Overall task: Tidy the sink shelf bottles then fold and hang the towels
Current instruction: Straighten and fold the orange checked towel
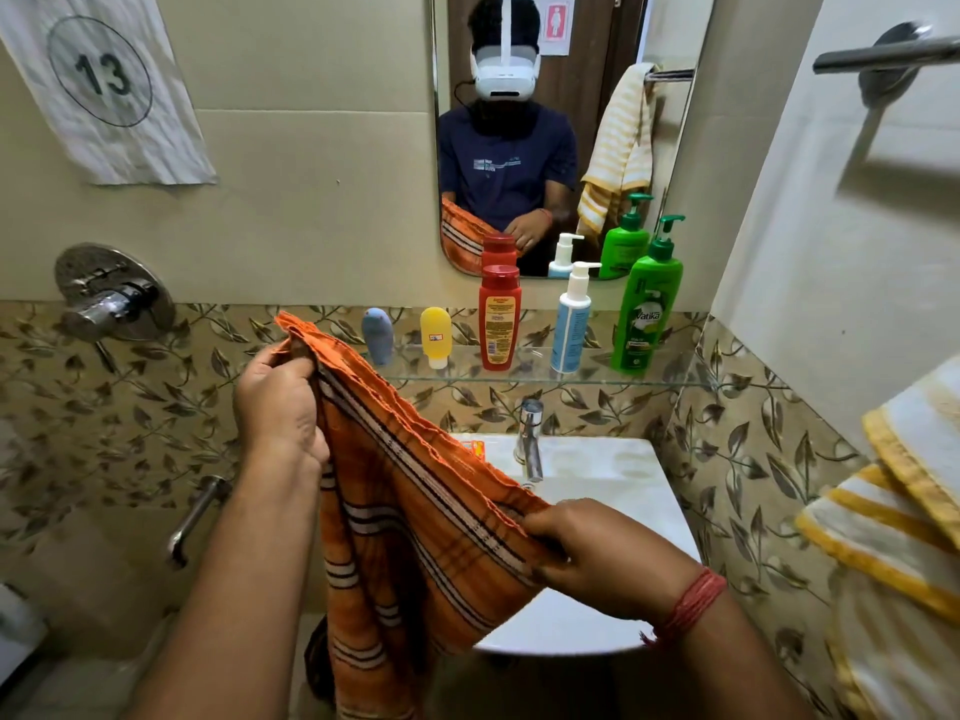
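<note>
An orange striped towel (415, 522) hangs folded between my hands in front of the sink. My left hand (278, 402) pinches its upper left corner. My right hand (602, 553) grips the opposite end of the top edge, lower and to the right. On the glass shelf (670, 379) several bottles stand in a row: a blue-grey tube (377, 336), a yellow tube (436, 337), a red bottle (498, 318), a white-blue pump bottle (571, 319) and a green pump bottle (648, 304). A yellow-white striped towel (893, 532) hangs at the right edge.
A white sink (613, 480) with a chrome tap (530, 439) sits below the shelf. A mirror (561, 132) is above it. A metal towel bar (883, 54) is mounted at the upper right. A shower valve (111, 296) and a spout (195, 519) are on the left wall.
</note>
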Demonstrator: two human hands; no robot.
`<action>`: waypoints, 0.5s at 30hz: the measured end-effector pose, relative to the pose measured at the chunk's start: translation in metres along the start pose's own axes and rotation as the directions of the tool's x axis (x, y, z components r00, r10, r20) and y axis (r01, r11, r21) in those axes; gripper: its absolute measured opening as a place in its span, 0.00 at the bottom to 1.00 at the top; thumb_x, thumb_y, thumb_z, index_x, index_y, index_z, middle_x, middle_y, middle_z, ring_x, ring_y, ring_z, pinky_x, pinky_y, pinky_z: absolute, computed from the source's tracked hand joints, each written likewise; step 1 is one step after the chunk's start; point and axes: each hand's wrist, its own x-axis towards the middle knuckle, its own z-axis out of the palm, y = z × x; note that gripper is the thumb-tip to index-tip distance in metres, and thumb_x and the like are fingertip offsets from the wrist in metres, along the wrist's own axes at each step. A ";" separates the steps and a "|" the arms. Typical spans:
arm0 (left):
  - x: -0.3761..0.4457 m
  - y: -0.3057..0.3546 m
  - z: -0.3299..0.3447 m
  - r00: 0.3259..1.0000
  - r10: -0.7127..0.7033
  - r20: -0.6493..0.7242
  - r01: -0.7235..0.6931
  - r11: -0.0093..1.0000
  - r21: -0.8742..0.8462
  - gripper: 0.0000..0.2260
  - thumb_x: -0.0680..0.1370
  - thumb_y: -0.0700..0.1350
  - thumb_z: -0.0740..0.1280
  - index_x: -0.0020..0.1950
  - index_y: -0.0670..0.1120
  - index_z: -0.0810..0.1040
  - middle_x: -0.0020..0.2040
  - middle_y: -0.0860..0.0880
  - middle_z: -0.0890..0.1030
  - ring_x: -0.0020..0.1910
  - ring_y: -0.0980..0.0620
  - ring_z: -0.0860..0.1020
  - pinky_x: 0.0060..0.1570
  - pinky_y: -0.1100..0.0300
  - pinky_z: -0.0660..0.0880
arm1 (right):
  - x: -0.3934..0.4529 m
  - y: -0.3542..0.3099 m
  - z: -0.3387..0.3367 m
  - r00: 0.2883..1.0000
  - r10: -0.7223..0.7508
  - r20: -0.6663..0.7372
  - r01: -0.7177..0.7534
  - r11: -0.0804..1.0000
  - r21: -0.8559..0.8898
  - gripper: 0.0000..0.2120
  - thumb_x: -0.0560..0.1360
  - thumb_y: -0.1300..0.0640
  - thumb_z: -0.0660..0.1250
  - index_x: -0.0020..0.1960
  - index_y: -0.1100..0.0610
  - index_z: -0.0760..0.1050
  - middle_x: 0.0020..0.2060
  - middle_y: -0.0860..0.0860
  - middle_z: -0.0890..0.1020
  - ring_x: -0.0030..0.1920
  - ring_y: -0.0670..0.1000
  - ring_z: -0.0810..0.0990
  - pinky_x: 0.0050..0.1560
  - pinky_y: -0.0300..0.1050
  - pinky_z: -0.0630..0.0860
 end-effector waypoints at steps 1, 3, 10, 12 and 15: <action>0.000 0.000 -0.003 1.000 0.002 -0.017 -0.002 1.000 -0.004 0.15 0.75 0.29 0.59 0.38 0.45 0.79 0.27 0.55 0.80 0.27 0.56 0.79 0.30 0.64 0.78 | 0.000 0.001 -0.001 1.000 0.005 -0.014 -0.006 0.999 -0.043 0.06 0.78 0.52 0.65 0.53 0.49 0.79 0.46 0.48 0.82 0.47 0.50 0.76 0.48 0.50 0.75; 0.001 0.000 -0.008 0.998 0.003 -0.063 -0.003 1.000 -0.003 0.15 0.75 0.29 0.59 0.38 0.45 0.79 0.27 0.55 0.80 0.27 0.56 0.79 0.31 0.63 0.78 | -0.003 0.007 -0.005 0.997 0.047 -0.061 -0.056 0.985 -0.161 0.06 0.79 0.49 0.65 0.53 0.46 0.79 0.45 0.42 0.78 0.49 0.49 0.70 0.49 0.48 0.68; -0.001 -0.004 -0.033 0.988 -0.049 -0.144 0.060 0.996 0.072 0.13 0.77 0.33 0.62 0.41 0.48 0.81 0.39 0.48 0.84 0.38 0.50 0.84 0.39 0.57 0.82 | -0.020 0.030 -0.029 0.916 0.260 -0.305 -0.302 0.948 -0.099 0.11 0.78 0.41 0.64 0.48 0.47 0.78 0.52 0.43 0.67 0.53 0.45 0.68 0.53 0.43 0.72; -0.003 -0.006 -0.037 0.990 -0.076 -0.117 0.085 0.994 0.075 0.11 0.77 0.34 0.62 0.44 0.46 0.81 0.40 0.46 0.84 0.39 0.48 0.83 0.40 0.56 0.82 | -0.027 0.032 -0.040 0.901 0.265 -0.342 -0.275 0.961 0.020 0.10 0.79 0.44 0.63 0.45 0.48 0.77 0.47 0.42 0.74 0.47 0.43 0.74 0.47 0.42 0.76; -0.006 -0.011 -0.040 0.990 -0.113 -0.088 0.119 0.991 0.063 0.09 0.79 0.35 0.62 0.46 0.44 0.81 0.33 0.49 0.84 0.33 0.51 0.84 0.30 0.62 0.79 | -0.037 0.029 -0.054 0.824 0.240 -0.513 -0.100 0.953 0.285 0.09 0.79 0.47 0.66 0.41 0.48 0.76 0.34 0.46 0.79 0.36 0.44 0.77 0.34 0.35 0.72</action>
